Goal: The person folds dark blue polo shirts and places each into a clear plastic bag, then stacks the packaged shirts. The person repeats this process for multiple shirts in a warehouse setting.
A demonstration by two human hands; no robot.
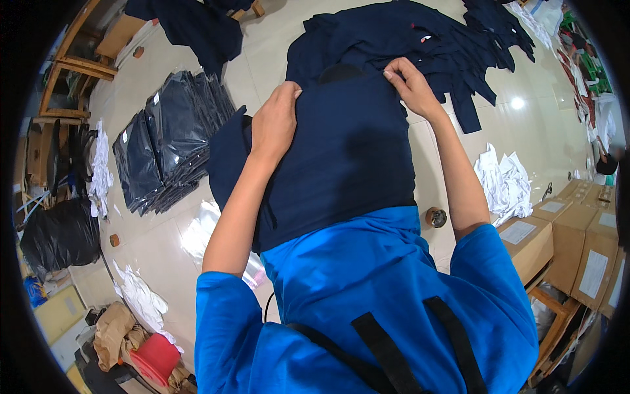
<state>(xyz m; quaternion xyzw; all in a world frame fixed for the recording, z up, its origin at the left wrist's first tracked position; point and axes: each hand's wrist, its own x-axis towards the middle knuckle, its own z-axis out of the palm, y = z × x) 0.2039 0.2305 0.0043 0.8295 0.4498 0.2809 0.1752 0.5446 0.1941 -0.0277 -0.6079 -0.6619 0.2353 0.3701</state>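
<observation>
A dark navy garment (328, 157) lies spread over my lap, against my blue shirt. My left hand (275, 121) pinches its far left corner between thumb and fingers. At the far right corner, my right hand (413, 88) grips the edge of the same cloth in a pinch. Between the hands a dark rounded piece (342, 73) shows at the garment's far edge; I cannot tell if it is the neckline or something under it. A loose fold of navy cloth (226, 148) hangs out on the left, beside my forearm.
Beyond my hands lies a heap of navy garments (380, 33). Packed dark garments in clear bags (170, 125) are stacked on the left. White cloths (505, 184) and a tape roll (435, 217) lie right, near cardboard boxes (564, 243). Clear plastic bags (207, 233) lie left of my lap.
</observation>
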